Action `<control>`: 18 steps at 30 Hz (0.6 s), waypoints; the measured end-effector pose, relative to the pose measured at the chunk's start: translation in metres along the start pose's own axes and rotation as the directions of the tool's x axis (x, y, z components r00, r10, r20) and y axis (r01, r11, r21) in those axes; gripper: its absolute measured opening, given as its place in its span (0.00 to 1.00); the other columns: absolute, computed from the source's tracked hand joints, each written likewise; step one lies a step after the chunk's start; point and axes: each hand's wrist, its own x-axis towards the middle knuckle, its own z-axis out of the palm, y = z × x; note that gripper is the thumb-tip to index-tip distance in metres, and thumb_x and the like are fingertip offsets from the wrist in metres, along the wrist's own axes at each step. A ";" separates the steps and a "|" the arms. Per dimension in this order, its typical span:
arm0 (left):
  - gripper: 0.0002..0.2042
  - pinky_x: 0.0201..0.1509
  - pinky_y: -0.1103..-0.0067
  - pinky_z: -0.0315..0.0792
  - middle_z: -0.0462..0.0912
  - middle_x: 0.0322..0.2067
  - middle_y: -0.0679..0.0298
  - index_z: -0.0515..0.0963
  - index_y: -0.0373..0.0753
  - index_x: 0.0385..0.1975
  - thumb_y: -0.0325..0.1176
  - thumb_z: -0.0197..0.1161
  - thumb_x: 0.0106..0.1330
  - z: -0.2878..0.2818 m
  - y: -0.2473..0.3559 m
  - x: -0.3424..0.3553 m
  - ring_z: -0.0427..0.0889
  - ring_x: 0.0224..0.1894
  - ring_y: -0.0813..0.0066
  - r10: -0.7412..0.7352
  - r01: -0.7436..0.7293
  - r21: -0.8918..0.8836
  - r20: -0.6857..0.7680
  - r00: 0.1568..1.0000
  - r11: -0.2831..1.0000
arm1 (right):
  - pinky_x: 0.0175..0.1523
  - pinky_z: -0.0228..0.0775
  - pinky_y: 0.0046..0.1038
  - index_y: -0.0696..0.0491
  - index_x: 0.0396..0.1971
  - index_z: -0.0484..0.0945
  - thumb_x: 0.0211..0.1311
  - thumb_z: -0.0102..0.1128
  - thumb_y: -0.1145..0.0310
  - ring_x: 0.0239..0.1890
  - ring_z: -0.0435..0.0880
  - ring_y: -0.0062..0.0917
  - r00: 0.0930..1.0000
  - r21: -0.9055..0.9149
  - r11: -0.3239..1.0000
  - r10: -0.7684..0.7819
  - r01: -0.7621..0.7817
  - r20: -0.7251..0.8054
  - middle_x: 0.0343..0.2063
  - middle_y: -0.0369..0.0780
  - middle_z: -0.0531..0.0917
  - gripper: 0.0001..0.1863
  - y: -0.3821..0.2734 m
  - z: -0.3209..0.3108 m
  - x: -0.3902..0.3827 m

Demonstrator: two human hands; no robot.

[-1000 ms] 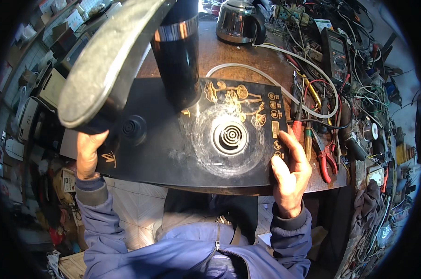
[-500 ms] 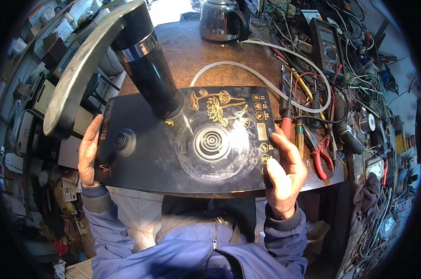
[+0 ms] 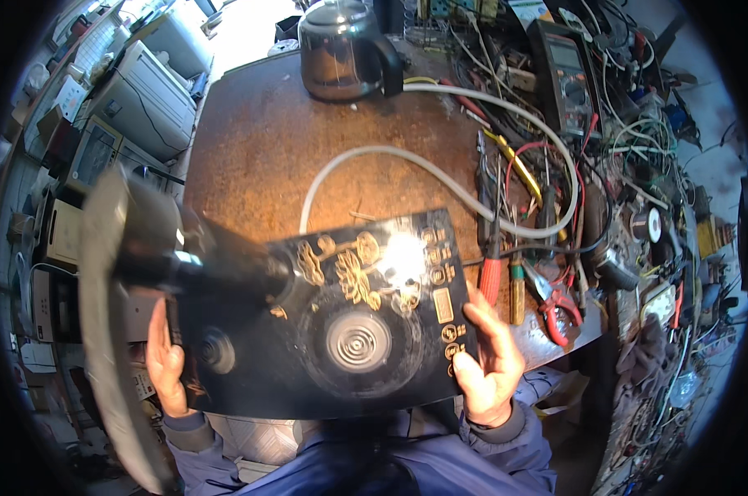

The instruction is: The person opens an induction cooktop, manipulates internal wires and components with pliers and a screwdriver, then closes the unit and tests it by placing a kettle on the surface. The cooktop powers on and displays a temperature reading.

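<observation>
A black electric kettle base (image 3: 258,364) with a gold lotus pattern and a round ringed heating seat (image 3: 357,341) is held up between my two hands. A dark column (image 3: 217,260) rises from its back left, topped by a long curved spout arm (image 3: 109,347), blurred and close to the camera. My left hand (image 3: 169,364) grips the left edge, its fingers partly hidden behind the panel. My right hand (image 3: 491,364) clasps the right edge, thumb on top beside the touch symbols. A white hose (image 3: 374,152) runs out from behind the base.
A glass kettle (image 3: 337,54) stands at the table's far edge. On the right lie red-handled pliers (image 3: 560,318), screwdrivers (image 3: 490,281), a multimeter (image 3: 566,78), a solder spool (image 3: 645,224) and tangled wires. Shelves and boxes line the left side.
The kettle base has come closer to me and tilted, its column leaning further left. Both hands have moved with it. More of the wooden table shows behind it.
</observation>
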 end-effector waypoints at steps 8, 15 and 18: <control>0.26 0.72 0.70 0.64 0.71 0.65 0.52 0.62 0.28 0.69 0.32 0.56 0.74 -0.007 0.009 0.023 0.71 0.67 0.63 -0.408 0.399 -0.230 0.011 0.913 0.888 | 0.54 0.73 0.29 0.67 0.67 0.62 0.64 0.63 0.73 0.49 0.79 0.29 0.935 0.107 0.931 0.353 -0.349 -0.023 0.61 0.51 0.75 0.33 -0.032 0.006 0.017; 0.14 0.39 0.81 0.67 0.77 0.30 0.74 0.78 0.39 0.33 0.41 0.56 0.78 0.013 0.016 0.052 0.72 0.33 0.87 -0.611 0.567 -0.250 -0.169 0.773 0.785 | 0.37 0.73 0.34 0.63 0.37 0.82 0.70 0.59 0.62 0.29 0.82 0.32 0.892 -0.452 0.772 0.421 -0.447 -0.163 0.26 0.47 0.84 0.16 -0.057 0.019 0.051; 0.18 0.38 0.79 0.65 0.71 0.28 0.74 0.73 0.38 0.28 0.45 0.54 0.78 0.021 0.001 0.052 0.66 0.32 0.85 -0.526 0.550 -0.030 -0.343 0.779 0.835 | 0.33 0.69 0.38 0.62 0.28 0.78 0.70 0.60 0.63 0.25 0.80 0.35 0.911 -0.528 0.743 0.333 -0.412 -0.242 0.23 0.48 0.81 0.16 -0.044 0.026 0.047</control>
